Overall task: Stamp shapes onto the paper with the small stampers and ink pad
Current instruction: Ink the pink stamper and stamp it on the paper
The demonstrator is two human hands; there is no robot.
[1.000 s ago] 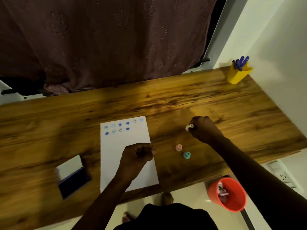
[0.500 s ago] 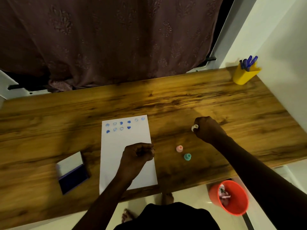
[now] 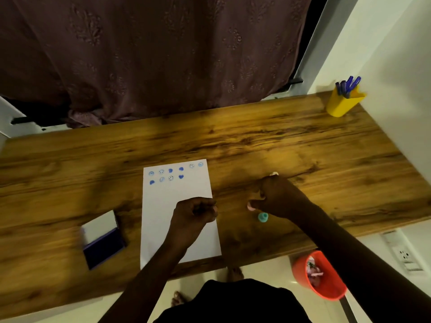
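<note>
In the head view, the paper (image 3: 179, 217) is seen on the counter (image 3: 279, 148), pinned by the fisted left hand (image 3: 194, 213). Right of the paper, the right hand (image 3: 277, 197) is curled over a pink stamper (image 3: 251, 207); whether it is gripped cannot be told. A teal stamper (image 3: 262, 217) stands alongside, and the ink pad (image 3: 102, 238) lies left of the paper.

Paper (image 3: 177, 206) at the worktop (image 3: 256, 141) front edge; ink pad (image 3: 102, 238) left, stampers (image 3: 263, 217) right, pen holder (image 3: 341, 103) far-right corner.
</note>
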